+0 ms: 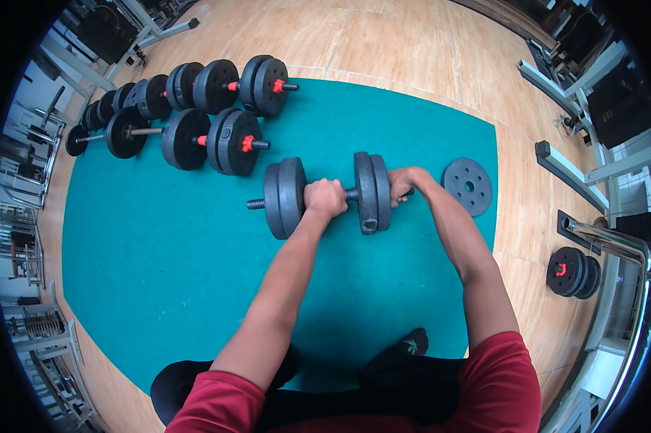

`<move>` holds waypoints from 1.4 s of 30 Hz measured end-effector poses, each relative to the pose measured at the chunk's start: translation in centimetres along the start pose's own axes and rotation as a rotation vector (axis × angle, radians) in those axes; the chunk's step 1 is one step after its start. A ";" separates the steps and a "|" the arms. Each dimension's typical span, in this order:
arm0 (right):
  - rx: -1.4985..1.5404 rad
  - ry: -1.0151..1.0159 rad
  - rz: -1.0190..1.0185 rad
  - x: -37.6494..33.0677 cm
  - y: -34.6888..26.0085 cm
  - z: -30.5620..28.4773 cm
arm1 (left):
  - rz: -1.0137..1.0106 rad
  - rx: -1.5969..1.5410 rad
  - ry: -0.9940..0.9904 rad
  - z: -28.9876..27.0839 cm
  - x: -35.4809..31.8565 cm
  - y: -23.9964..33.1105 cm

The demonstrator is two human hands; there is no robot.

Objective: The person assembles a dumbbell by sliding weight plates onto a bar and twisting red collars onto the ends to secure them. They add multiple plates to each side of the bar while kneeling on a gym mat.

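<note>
A dumbbell (288, 198) with dark grey plates at both ends lies across the green mat in front of me. My left hand (326, 198) is wrapped round its handle between the two sets of plates. At the right end my right hand (406, 185) bends inward, its fingers curled round the bar end against the outer plate (379, 191). Whether a collar sits under those fingers is hidden. The threaded left bar end (256, 204) sticks out with no red collar on it. To the right of my right hand a loose round plate (468, 187) with holes lies flat.
Several assembled dumbbells with red collars (233, 142) stand in two rows at the far left of the green mat (181, 267). On the wooden floor (383, 36) at right sits a stack of plates (573, 272). Gym machine frames (567, 173) line both sides.
</note>
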State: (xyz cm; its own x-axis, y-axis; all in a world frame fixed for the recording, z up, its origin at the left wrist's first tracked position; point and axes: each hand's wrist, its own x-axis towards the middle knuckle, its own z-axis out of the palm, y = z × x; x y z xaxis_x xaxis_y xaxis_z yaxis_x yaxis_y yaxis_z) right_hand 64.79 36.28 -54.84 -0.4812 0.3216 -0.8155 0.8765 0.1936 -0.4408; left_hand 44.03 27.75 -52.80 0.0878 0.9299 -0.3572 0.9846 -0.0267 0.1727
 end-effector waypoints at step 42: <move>-0.521 1.202 -0.098 -0.5 1.1 8.1 | -0.087 0.049 0.005 0.7 -0.1 0.5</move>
State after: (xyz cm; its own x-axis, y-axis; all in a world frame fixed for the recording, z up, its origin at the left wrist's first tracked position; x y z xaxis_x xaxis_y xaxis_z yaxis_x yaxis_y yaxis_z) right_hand 66.13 28.82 -57.98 -0.4934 0.8527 0.1717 0.8583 0.5093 -0.0623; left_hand 44.63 27.39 -53.29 0.0008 0.9314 -0.3639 0.9947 0.0367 0.0961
